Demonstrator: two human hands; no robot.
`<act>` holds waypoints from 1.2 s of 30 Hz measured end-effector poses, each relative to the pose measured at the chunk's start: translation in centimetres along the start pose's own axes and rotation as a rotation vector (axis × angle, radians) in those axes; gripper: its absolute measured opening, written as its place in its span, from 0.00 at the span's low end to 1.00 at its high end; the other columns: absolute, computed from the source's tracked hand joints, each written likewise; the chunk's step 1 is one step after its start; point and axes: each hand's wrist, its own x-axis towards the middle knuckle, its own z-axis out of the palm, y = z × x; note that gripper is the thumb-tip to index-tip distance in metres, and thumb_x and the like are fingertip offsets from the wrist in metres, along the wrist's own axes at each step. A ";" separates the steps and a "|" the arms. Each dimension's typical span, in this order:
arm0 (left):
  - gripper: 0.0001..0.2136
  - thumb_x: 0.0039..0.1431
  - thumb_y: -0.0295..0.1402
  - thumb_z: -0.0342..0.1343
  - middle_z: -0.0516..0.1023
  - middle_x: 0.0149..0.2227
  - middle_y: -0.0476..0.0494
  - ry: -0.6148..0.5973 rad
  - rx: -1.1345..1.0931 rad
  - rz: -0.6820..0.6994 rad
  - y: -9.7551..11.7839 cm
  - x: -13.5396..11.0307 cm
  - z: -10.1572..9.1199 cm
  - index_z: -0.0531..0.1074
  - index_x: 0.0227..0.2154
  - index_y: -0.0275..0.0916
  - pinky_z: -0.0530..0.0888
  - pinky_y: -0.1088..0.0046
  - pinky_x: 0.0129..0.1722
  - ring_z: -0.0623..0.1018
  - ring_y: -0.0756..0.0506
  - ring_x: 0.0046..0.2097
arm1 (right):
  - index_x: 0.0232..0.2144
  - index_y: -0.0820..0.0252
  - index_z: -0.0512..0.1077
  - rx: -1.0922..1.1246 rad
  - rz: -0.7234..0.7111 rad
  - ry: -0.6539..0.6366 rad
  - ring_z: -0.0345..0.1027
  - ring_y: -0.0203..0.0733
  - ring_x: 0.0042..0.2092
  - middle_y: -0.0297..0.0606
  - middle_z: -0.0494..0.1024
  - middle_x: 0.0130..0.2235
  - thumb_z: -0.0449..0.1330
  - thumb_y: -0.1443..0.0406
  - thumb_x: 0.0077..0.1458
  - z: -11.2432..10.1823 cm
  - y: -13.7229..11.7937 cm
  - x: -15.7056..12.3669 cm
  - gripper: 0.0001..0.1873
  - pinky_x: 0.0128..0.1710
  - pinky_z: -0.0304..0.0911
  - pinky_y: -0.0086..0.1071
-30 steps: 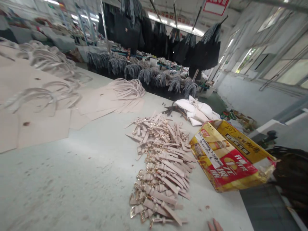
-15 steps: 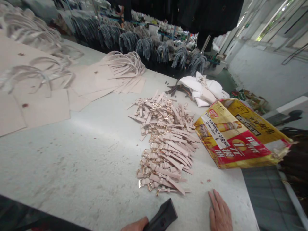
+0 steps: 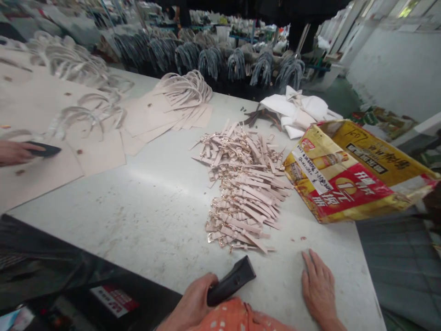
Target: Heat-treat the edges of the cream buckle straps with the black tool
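My left hand (image 3: pixel 193 303) is closed round a black flat tool (image 3: pixel 231 280) at the near edge of the white table (image 3: pixel 138 207). My right hand (image 3: pixel 319 287) lies flat on the table with its fingers stretched out and nothing in it. Just beyond both hands lies a long pile of pale pink straps with gold buckles (image 3: pixel 243 184).
A yellow and red cardboard box (image 3: pixel 351 174) lies on its side right of the pile. White cloth pieces (image 3: pixel 296 110) lie behind it. Beige cut panels and looped handles (image 3: pixel 113 115) cover the left. Another person's hand (image 3: pixel 14 151) holds a dark tool at far left.
The camera has tilted down and toward me. My left hand with the black tool has come fully into view, and my right hand now lies wholly in view on the table.
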 end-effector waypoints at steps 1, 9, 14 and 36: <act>0.12 0.42 0.43 0.56 0.72 0.28 0.51 0.031 0.012 0.014 0.1 -0.3 0.0 0.66 0.27 0.41 0.63 0.75 0.30 0.71 0.47 0.32 | 0.58 0.58 0.56 0.005 0.008 -0.004 0.52 0.50 0.59 0.45 0.57 0.60 0.44 0.65 0.55 0.0 0.0 0.0 0.27 0.54 0.50 0.47; 0.13 0.48 0.38 0.53 0.75 0.33 0.49 0.108 0.038 0.023 1.3 -1.6 0.8 0.69 0.36 0.39 0.65 0.76 0.35 0.73 0.47 0.36 | 0.57 0.61 0.58 0.028 0.049 -0.010 0.52 0.50 0.58 0.48 0.58 0.59 0.44 0.67 0.56 -0.8 -0.9 0.5 0.26 0.54 0.48 0.46; 0.16 0.49 0.41 0.53 0.77 0.36 0.48 0.156 0.047 -0.002 1.7 -1.5 1.4 0.70 0.40 0.39 0.67 0.74 0.38 0.74 0.44 0.38 | 0.56 0.63 0.58 0.039 0.067 -0.016 0.50 0.50 0.59 0.49 0.57 0.60 0.44 0.69 0.56 -1.6 -1.5 0.8 0.25 0.56 0.44 0.46; 0.23 0.53 0.48 0.50 0.77 0.38 0.46 0.377 0.043 -0.127 -0.5 -7.5 3.9 0.67 0.48 0.42 0.69 0.73 0.40 0.75 0.44 0.41 | 0.49 0.61 0.65 0.599 -0.452 -0.201 0.61 0.45 0.49 0.44 0.70 0.47 0.50 0.74 0.50 -4.3 -14.4 7.8 0.22 0.49 0.60 0.37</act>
